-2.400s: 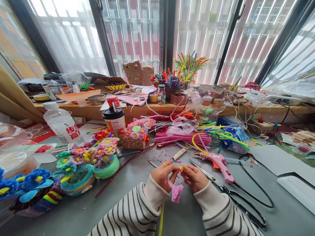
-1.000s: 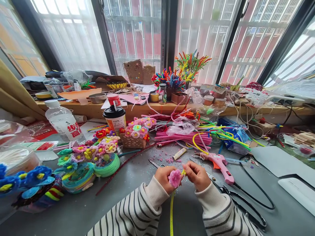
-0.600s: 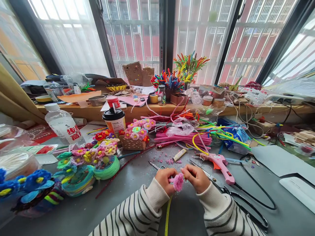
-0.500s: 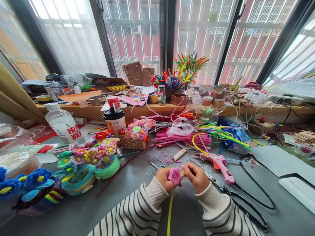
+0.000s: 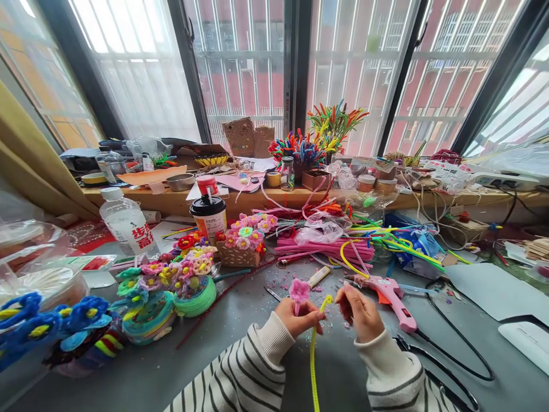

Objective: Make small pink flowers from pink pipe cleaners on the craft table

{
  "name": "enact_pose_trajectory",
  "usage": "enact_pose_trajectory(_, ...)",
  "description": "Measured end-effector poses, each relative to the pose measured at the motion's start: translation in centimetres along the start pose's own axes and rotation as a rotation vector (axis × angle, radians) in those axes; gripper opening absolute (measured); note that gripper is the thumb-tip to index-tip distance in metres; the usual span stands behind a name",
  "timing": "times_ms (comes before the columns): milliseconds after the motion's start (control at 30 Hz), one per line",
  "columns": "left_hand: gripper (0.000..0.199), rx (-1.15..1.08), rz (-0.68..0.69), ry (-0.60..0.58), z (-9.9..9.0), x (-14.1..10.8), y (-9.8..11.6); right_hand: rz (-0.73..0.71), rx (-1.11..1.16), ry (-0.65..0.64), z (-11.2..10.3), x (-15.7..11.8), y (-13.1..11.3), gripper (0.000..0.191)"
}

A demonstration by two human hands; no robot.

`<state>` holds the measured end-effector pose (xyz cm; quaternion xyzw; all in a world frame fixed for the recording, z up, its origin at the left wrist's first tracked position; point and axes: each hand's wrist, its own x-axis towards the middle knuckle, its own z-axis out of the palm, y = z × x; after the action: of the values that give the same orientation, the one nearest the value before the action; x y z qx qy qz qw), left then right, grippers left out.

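Observation:
My left hand is closed on a fuzzy pink pipe-cleaner flower, its short pink stem between the fingers. The same hand pinches a yellow pipe cleaner, whose small curled tip rises above the fingertips while its long end hangs down toward me. To the right of that tip, my right hand is raised with its fingers loosely bent and apart, touching nothing that I can see. Scissors with black handles lie partly under my right forearm. A pink glue gun rests beyond my right hand.
Finished pipe-cleaner flowers crowd the left side, with a water bottle and a lidded paper cup behind. A bundle of pink pipe cleaners lies ahead. A white glue stick-like piece and pink scraps lie nearer. The glue gun's cord loops right.
My right hand has come off the yellow pipe cleaner and moved right, its fingers opening. The pipe cleaner's curled tip now shows, and the flower stands higher in my left hand. The view has shifted slightly.

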<state>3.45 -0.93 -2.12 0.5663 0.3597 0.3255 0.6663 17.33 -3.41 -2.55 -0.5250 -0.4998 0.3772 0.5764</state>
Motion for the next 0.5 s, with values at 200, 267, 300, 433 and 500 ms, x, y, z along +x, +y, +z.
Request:
enact_pose_trajectory(200, 0.031, 0.019, 0.025, 0.062, -0.5, 0.0, 0.7, -0.170, -0.508, 0.068, -5.7, -4.2, 0.4, 0.025)
enact_pose_trajectory(267, 0.032, 0.050, 0.005, 0.044, -0.8, 0.0, 1.2, -0.227, -0.763, 0.065, -8.6, -5.6, 1.3, 0.018)
enact_pose_trajectory(300, 0.033, 0.058, 0.015, 0.072, -0.9, 0.0, 1.4, -0.251, -0.868, 0.024, -10.1, -6.2, 1.7, 0.020)
enact_pose_trajectory(433, 0.034, 0.129, 0.063, 0.173, -1.2, 0.2, 1.7, -0.263, -1.118, 0.084, -13.9, -7.4, 2.6, 0.023)
enact_pose_trajectory(500, 0.036, 0.166, 0.076, 0.197, -1.3, 0.4, 1.5, -0.254, -1.158, 0.059, -14.2, -7.6, 2.7, 0.022)
